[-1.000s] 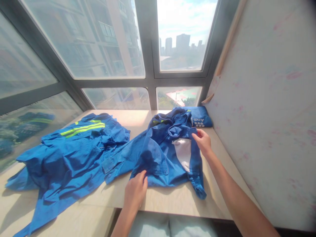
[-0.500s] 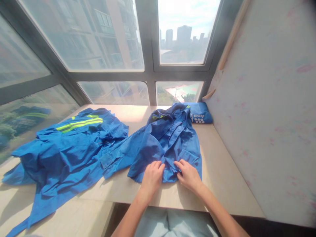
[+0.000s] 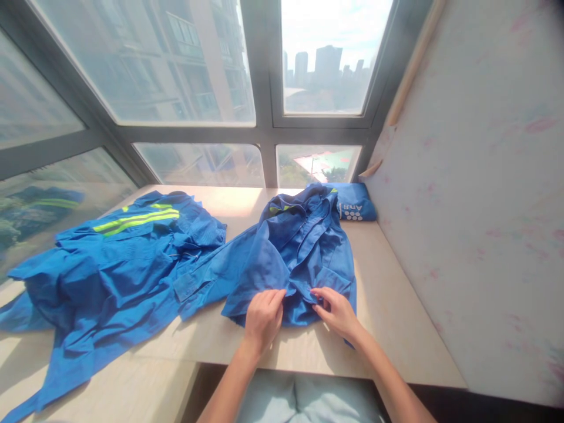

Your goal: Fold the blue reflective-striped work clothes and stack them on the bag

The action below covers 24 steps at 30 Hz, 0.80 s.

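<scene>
A rumpled blue work jacket (image 3: 282, 252) lies in front of me, its collar end toward the window and its lower edge toward me. One sleeve stretches out to the left. My left hand (image 3: 265, 317) is closed on the jacket's lower front edge, left of the front opening. On the opening's other side, my right hand (image 3: 335, 311) pinches the fabric between thumb and fingers. A small gap separates the two hands, with darker blue cloth showing between them. The fingertips are partly hidden in the folds.
Left of the jacket, another blue garment (image 3: 118, 276) with yellow reflective stripes spreads over the pale ledge (image 3: 396, 317). A blue bundle (image 3: 359, 202) with white print sits at the back right. Windows (image 3: 198, 164) border the far side, a patterned wall (image 3: 476, 205) the right.
My left hand has shifted slightly left with the jacket edge, so the hands are a little farther apart. The view has also moved slightly.
</scene>
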### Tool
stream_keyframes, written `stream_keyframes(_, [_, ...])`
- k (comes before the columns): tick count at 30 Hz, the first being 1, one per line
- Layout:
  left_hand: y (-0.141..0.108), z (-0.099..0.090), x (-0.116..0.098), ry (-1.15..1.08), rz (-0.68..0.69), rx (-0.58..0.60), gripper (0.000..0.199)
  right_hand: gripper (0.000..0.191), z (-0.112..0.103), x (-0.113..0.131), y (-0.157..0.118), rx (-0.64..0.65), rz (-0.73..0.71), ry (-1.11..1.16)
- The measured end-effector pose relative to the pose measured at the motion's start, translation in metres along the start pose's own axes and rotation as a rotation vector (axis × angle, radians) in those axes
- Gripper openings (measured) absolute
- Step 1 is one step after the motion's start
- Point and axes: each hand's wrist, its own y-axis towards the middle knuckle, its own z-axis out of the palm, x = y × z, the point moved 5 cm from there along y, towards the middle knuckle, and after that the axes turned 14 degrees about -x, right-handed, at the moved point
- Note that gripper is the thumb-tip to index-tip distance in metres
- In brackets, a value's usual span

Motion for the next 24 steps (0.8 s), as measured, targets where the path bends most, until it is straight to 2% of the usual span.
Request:
stream_keyframes(6, [-0.01, -0.006, -0.019, -0.045, 0.067, -0.019, 0.026, 0.024, -0.005, 0.01, -0.001, -0.023, -0.028, 0.081])
stream_keyframes(9, [-0.013, -0.009, -0.026, -0.069, 0.063, -0.091, 0.024, 0.019, -0.005, 0.019, -0.002, -0.028, -0.022, 0.132])
stream_keyframes(12, [-0.016, -0.013, -0.031, -0.058, 0.028, -0.174, 0.022, 0.012, -0.002, 0.021, -0.003, -0.048, 0.036, 0.127])
stream_keyframes(14, [-0.02, -0.015, -0.031, -0.042, -0.02, -0.186, 0.02, 0.01, 0.001, 0.017, -0.004, -0.085, 0.099, 0.092])
stream_keyframes(18, [-0.029, -0.017, -0.027, -0.061, -0.082, -0.168, 0.019, 0.013, 0.007, 0.006, -0.005, -0.121, 0.2, 0.092])
stream_keyframes(22, [-0.032, -0.018, -0.018, -0.084, -0.14, -0.191, 0.017, 0.037, 0.011, 0.003, -0.003, -0.154, 0.219, 0.11])
stream_keyframes(24, [-0.031, -0.016, -0.015, -0.149, -0.208, -0.17, 0.019, 0.03, 0.009, 0.008, -0.002, -0.199, 0.174, 0.095])
